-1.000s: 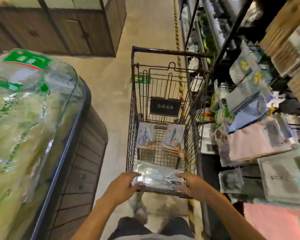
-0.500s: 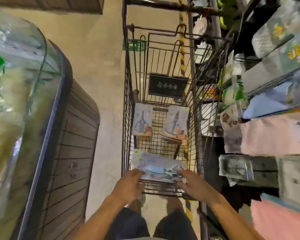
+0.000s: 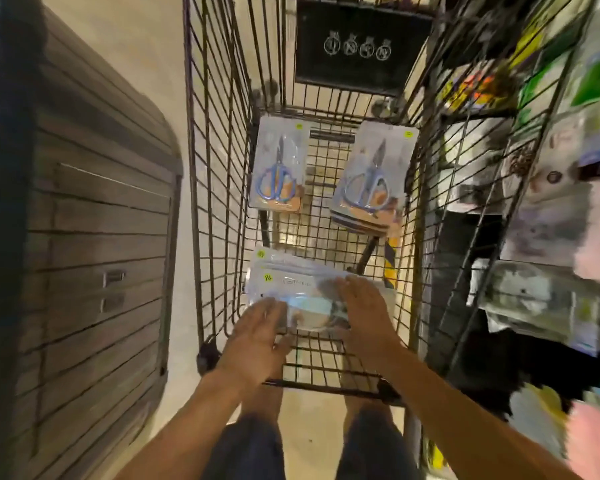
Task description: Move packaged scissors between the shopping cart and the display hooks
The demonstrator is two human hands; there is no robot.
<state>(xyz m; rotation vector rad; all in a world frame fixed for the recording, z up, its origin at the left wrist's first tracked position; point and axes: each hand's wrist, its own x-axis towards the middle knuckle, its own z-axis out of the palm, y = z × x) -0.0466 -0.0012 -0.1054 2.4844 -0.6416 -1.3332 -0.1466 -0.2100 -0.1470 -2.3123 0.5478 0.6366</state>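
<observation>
A wire shopping cart [image 3: 219, 168] stands in front of me. At its near end lies a small stack of packaged scissors [image 3: 291, 282], turned sideways on the cart floor. My left hand [image 3: 257, 337] lies with straight fingers on the stack's near left corner. My right hand [image 3: 364, 313] rests flat on its right half, covering the scissors' handles. Farther in, a single pack of blue-handled scissors [image 3: 279, 164] lies at the left. A pile of several more packs [image 3: 373, 174] lies at the right.
A wood-slatted display case [image 3: 101, 237] runs close along the cart's left side. Racks of hanging packaged goods [image 3: 551, 202] crowd the right side, blurred. A black sign [image 3: 361, 46] hangs on the cart's far end. My legs stand behind the cart.
The view has tipped down and closer to the cart. The held packs have gone from the cart's near rim down onto its floor. My fingers now lie flat on top of them.
</observation>
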